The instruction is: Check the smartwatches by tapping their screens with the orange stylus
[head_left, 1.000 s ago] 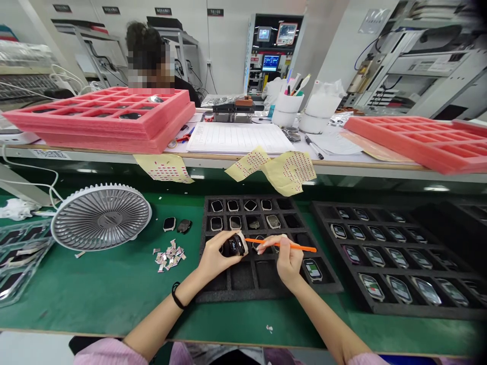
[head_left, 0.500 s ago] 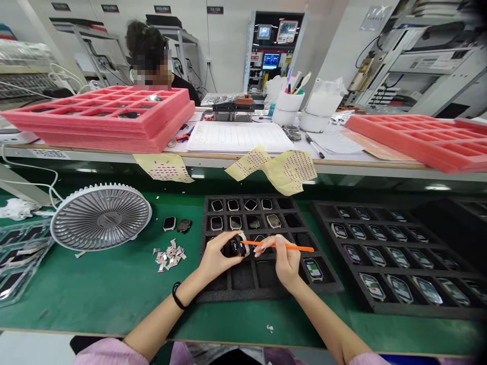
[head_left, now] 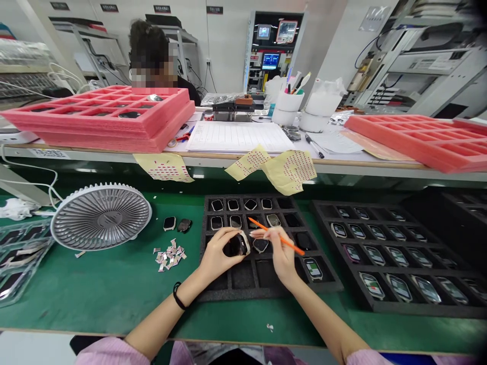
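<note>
My left hand (head_left: 218, 255) grips a dark-faced watch case with a pale rim (head_left: 239, 244) above the middle black foam tray (head_left: 243, 294). In my right hand (head_left: 280, 255) is a thin orange stick (head_left: 293, 245), slanting up to the left, its upper tip apart from the watch case. Square watch cases (head_left: 235, 222) sit in the tray's upper compartments, and one with a lit screen (head_left: 313, 269) lies at its lower right. My right fingers are just above a watch case (head_left: 261, 245) in the third row.
A grey fan (head_left: 101, 217), small foil-like pieces (head_left: 170, 256) and two watch cases lie left. Another watch tray (head_left: 380, 305) is at right. Pink foam trays (head_left: 167, 126) and papers (head_left: 239, 136) occupy the shelf; a person (head_left: 150, 50) is behind.
The orange stick has tilted, its left end moving up and away from the watch case. The watch case has turned slightly in my left hand. The person behind has shifted slightly right.
</note>
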Motion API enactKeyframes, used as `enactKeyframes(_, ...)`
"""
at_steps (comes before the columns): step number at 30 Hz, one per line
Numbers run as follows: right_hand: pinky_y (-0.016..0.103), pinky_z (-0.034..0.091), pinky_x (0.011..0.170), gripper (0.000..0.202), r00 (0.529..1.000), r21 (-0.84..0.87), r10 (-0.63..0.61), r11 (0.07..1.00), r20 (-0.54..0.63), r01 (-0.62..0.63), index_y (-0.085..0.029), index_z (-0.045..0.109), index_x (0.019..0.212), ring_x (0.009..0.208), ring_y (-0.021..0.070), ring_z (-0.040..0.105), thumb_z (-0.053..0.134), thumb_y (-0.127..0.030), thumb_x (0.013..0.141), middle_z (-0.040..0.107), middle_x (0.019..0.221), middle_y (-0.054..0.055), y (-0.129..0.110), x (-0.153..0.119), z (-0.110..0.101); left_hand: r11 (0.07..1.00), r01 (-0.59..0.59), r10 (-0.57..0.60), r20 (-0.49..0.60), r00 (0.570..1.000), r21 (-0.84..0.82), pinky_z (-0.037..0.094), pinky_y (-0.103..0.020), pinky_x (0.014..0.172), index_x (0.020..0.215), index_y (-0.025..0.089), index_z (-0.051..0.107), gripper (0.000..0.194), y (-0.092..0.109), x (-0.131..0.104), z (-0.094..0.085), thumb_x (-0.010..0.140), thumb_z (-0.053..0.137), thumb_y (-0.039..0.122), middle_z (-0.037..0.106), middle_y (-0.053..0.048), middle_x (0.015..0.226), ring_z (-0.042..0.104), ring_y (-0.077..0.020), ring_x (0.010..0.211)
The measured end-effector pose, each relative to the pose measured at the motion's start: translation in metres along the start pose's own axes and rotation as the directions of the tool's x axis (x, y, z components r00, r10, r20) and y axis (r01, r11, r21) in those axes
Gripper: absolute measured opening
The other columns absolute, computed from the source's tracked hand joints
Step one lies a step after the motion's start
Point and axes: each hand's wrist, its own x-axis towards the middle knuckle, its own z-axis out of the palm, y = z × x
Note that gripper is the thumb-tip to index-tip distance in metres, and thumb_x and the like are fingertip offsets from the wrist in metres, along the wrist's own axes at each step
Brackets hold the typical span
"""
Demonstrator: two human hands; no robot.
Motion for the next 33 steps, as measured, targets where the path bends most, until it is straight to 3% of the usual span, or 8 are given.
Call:
enactKeyframes(4,0.036,0.056,0.074,0.024,0.997,-0.086,0.045,0.996,0.064,-0.039,-0.021,0.064,0.085,0.080,0.0210,0.069,0.050,-0.039,0.093,0.073,0.086,0.006,0.003,0.000,0.003,1.000,-0.005,0.005,-0.004,1.000,0.017,0.052,-0.040,0.090,0.112,0.018,0.060,0.043,-0.001,-0.001,0.000,0.070,0.070,0.015,0.063,-0.011,0.110,0.061,-0.0242,0.103)
enactKeyframes(8,0.035,0.055,0.065,0.038,1.000,0.061,-0.006,0.998,-0.003,0.006,-0.021,0.066,0.099,0.076,0.0205,0.067,0.036,-0.044,0.097,0.072,0.090,0.007,0.002,0.002,-0.001,1.000,0.020,-0.020,0.007,1.000,-0.007,0.052,-0.039,0.090,0.112,0.018,0.060,0.043,-0.001,-0.002,0.000,0.070,0.070,0.014,0.065,-0.011,0.110,0.062,-0.0246,0.104)
enactKeyframes(12,0.030,0.045,0.052,0.054,0.995,0.101,-0.084,0.992,0.060,0.078,-0.020,0.072,0.072,0.052,0.0151,0.056,0.031,-0.042,0.098,0.067,0.062,0.005,0.001,0.001,-0.007,0.998,0.056,-0.055,0.022,0.998,-0.018,0.055,-0.034,0.082,0.116,0.019,0.059,0.048,-0.002,-0.002,-0.001,0.070,0.067,0.010,0.068,-0.010,0.110,0.065,-0.0233,0.099)
enactKeyframes(16,0.027,0.033,0.042,0.060,0.992,0.126,-0.069,0.991,0.109,0.055,-0.019,0.070,0.054,0.041,0.0127,0.046,0.034,-0.038,0.098,0.059,0.045,0.004,0.001,-0.002,-0.007,0.998,0.058,-0.058,0.029,0.998,-0.007,0.056,-0.031,0.076,0.117,0.018,0.059,0.049,-0.003,-0.003,0.000,0.070,0.065,0.008,0.069,-0.009,0.109,0.066,-0.0213,0.092)
enactKeyframes(26,0.028,0.032,0.042,0.062,0.990,0.067,-0.030,0.998,0.139,0.020,-0.019,0.066,0.047,0.038,0.0116,0.044,0.036,-0.039,0.097,0.054,0.041,0.003,-0.002,-0.001,-0.005,0.998,0.068,-0.068,0.036,0.997,0.003,0.056,-0.031,0.077,0.119,0.020,0.059,0.051,-0.003,-0.003,0.000,0.070,0.064,0.007,0.069,-0.008,0.109,0.067,-0.0207,0.091)
enactKeyframes(33,0.027,0.028,0.040,0.063,0.986,0.066,-0.011,0.998,0.167,0.000,-0.019,0.059,0.043,0.038,0.0104,0.041,0.036,-0.040,0.098,0.052,0.040,0.002,-0.005,0.000,-0.004,1.000,0.006,-0.006,0.022,1.000,-0.007,0.054,-0.036,0.089,0.119,0.018,0.059,0.052,-0.004,-0.004,0.001,0.069,0.065,0.006,0.068,-0.010,0.113,0.065,-0.0238,0.103)
